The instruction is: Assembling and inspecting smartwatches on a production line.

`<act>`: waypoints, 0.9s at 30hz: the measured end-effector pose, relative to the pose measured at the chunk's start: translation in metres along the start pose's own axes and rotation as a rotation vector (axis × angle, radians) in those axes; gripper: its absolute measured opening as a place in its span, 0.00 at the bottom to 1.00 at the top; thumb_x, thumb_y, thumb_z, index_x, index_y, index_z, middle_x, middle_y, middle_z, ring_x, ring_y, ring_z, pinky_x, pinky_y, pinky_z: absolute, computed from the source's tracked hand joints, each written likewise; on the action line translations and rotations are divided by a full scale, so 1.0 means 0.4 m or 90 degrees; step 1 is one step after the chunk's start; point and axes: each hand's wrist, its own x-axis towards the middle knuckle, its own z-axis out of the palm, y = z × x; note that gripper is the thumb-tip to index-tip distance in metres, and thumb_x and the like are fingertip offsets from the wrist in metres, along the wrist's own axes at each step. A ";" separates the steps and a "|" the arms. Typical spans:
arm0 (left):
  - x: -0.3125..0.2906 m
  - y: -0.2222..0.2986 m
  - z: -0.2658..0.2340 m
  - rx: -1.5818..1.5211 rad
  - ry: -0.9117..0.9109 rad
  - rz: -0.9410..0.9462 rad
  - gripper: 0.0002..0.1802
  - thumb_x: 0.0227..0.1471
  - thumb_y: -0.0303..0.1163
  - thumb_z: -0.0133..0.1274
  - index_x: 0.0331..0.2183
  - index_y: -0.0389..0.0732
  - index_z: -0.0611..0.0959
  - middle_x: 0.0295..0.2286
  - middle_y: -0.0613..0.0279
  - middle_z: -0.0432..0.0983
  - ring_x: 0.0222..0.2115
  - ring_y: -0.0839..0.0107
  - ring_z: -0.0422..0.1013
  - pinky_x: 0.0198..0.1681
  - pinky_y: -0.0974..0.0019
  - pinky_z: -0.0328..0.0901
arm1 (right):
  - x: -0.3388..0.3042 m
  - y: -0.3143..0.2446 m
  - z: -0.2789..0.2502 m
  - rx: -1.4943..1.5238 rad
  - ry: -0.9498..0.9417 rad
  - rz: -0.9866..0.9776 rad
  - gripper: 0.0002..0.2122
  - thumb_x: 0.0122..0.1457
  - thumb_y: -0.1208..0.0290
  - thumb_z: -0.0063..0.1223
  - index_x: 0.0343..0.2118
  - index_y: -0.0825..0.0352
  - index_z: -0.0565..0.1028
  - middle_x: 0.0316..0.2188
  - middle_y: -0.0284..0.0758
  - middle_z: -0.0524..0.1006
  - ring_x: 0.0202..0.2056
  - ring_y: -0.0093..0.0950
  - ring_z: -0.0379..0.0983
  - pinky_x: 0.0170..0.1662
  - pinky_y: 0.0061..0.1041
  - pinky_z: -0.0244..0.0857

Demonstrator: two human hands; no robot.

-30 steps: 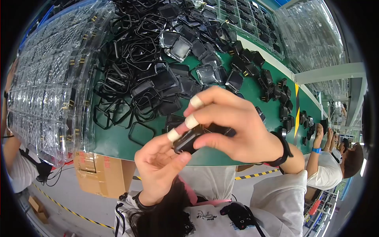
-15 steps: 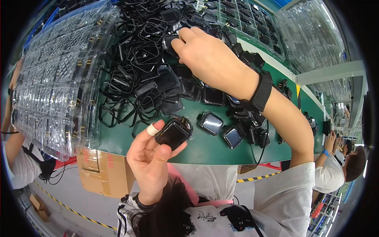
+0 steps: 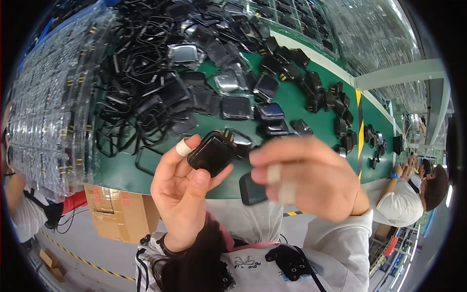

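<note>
Centrally, one black square-faced device (image 3: 212, 155), with rounded corners and gold-coloured contacts at its upper right, was held over the front part of the green bench (image 3: 121, 176) by the left hand (image 3: 181, 193); its fingers were clamped about the sides. A pale finger cover (image 3: 183, 147) was worn on one left finger. Just beside it, one dark rounded piece (image 3: 251, 189) was held by the right hand (image 3: 318, 177), with the fingers closed on its right part; the exact grip was obscured by blur. Behind the hands, film-wrapped flat pieces (image 3: 237, 107) were loosely heaped. To the left of these, thin black frames (image 3: 120, 137) were piled in a tangle. To the right, small black units (image 3: 315, 86) were set out in clusters. Further listed: clear plastic trays (image 3: 46, 121), stacked at the left end; a cardboard box (image 3: 121, 216), placed below the front edge; yellow-and-black tape (image 3: 360, 126), stuck across the right part.
</note>
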 end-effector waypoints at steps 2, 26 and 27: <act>-0.003 -0.004 0.022 -0.007 -0.029 -0.023 0.22 0.52 0.21 0.46 0.50 0.28 0.63 0.45 0.44 0.67 0.45 0.57 0.68 0.46 0.51 0.68 | -0.032 0.006 -0.013 -0.033 0.012 -0.055 0.08 0.40 0.83 0.54 0.28 0.71 0.74 0.35 0.42 0.74 0.34 0.36 0.72 0.30 0.23 0.70; -0.037 -0.082 0.112 0.120 -0.254 -0.152 0.28 0.44 0.08 0.44 0.51 0.27 0.63 0.48 0.47 0.65 0.48 0.61 0.66 0.49 0.62 0.65 | -0.152 -0.002 -0.053 0.086 0.138 0.299 0.14 0.38 0.78 0.66 0.31 0.70 0.76 0.35 0.41 0.68 0.31 0.26 0.69 0.29 0.22 0.64; -0.037 -0.083 0.113 0.111 -0.255 -0.169 0.28 0.44 0.08 0.44 0.50 0.27 0.63 0.49 0.48 0.64 0.48 0.61 0.66 0.49 0.62 0.65 | -0.153 0.002 -0.054 0.079 0.122 0.300 0.14 0.38 0.78 0.66 0.31 0.70 0.76 0.35 0.40 0.67 0.31 0.25 0.68 0.30 0.21 0.64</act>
